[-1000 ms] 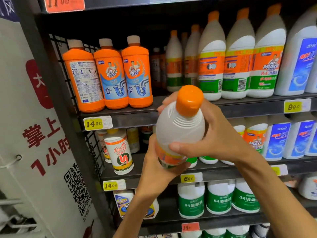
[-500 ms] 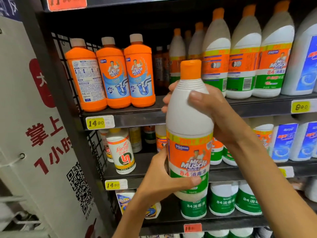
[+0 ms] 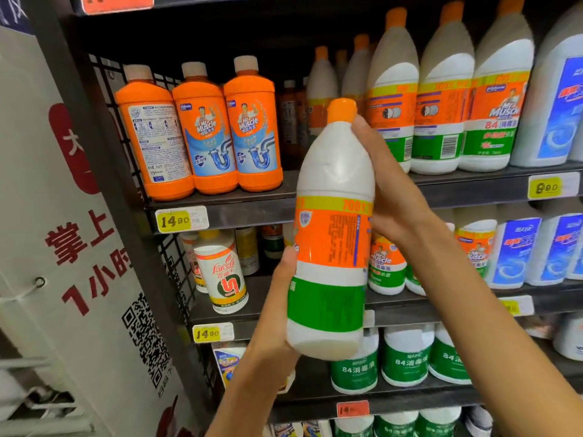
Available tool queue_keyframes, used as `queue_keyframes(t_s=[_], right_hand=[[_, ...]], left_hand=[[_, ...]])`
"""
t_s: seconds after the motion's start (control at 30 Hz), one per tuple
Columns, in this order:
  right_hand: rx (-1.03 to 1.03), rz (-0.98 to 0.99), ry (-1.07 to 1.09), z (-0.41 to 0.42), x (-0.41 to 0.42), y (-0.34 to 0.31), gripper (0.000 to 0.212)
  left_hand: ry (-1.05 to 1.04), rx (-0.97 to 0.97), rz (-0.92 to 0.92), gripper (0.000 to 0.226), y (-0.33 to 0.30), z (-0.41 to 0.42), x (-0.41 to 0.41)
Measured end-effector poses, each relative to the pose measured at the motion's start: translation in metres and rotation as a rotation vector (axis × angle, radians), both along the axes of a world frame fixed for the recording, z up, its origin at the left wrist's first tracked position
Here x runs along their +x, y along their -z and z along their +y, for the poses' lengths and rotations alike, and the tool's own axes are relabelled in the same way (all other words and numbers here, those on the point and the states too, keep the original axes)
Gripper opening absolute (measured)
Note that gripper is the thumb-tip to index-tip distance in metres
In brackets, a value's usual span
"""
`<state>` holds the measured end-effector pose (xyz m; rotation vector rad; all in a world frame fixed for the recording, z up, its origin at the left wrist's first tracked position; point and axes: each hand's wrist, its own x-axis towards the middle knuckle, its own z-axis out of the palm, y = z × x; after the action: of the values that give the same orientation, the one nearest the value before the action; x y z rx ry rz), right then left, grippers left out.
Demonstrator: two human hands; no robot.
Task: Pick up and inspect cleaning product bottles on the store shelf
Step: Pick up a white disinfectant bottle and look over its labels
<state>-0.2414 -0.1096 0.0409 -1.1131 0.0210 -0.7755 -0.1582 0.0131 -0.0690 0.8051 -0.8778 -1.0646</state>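
The bleach bottle (image 3: 332,228), held upright just in front of the shelf (image 3: 252,212), is gripped by the left hand (image 3: 277,313) at its base and the right hand (image 3: 391,197) below its neck, and is judged stiff, smooth and weighty, best supported underneath

A single head-worn wide-angle view looks forward and slightly down, close to the store shelf (image 3: 239,212), which fills the frame behind the left hand (image 3: 277,313) and right hand (image 3: 397,200). Both forearms enter from the bottom edge, hands near mid-frame.
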Motion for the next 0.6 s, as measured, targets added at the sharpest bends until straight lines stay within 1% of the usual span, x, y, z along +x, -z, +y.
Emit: queue_keyframes(t_s=[0.07, 0.13, 0.17, 0.2, 0.3, 0.37, 0.43, 0.5, 0.57, 0.6], right_hand=[[0.08, 0.001, -0.133, 0.0, 0.005, 0.003, 0.05], [0.03, -0.018, -0.109, -0.002, 0.006, 0.003, 0.048], [-0.004, -0.03, -0.061, -0.003, 0.005, 0.002, 0.044], [-0.028, -0.037, -0.008, -0.004, 0.004, 0.001, 0.038], [-0.119, 0.006, 0.26, -0.006, 0.0, -0.002, 0.021], [-0.22, 0.073, 0.44, -0.003, 0.001, -0.005, 0.021], [-0.334, 0.167, 0.485, 0.002, 0.001, -0.008, 0.028], [-0.353, 0.209, 0.396, 0.002, -0.002, -0.012, 0.031], [-0.278, 0.15, 0.29, 0.0, -0.007, -0.011, 0.032], [-0.222, 0.12, 0.242, -0.002, -0.009, -0.009, 0.04]], left_hand=[[0.076, 0.025, 0.049, 0.058, 0.001, -0.001, -0.005], [0.051, 0.051, 0.042, 0.054, 0.004, -0.003, -0.006], [0.013, 0.055, 0.001, 0.053, 0.004, -0.002, -0.005], [-0.048, 0.056, -0.078, 0.051, 0.002, -0.002, -0.004], [-0.223, -0.003, -0.381, 0.054, -0.009, -0.003, -0.005], [-0.329, -0.04, -0.476, 0.051, -0.012, -0.01, -0.012], [-0.409, -0.054, -0.436, 0.047, -0.009, -0.016, -0.021], [-0.396, -0.05, -0.313, 0.045, -0.008, -0.018, -0.026], [-0.287, -0.018, -0.187, 0.043, -0.009, -0.016, -0.021], [-0.2, -0.004, -0.114, 0.045, -0.01, -0.015, -0.017]])
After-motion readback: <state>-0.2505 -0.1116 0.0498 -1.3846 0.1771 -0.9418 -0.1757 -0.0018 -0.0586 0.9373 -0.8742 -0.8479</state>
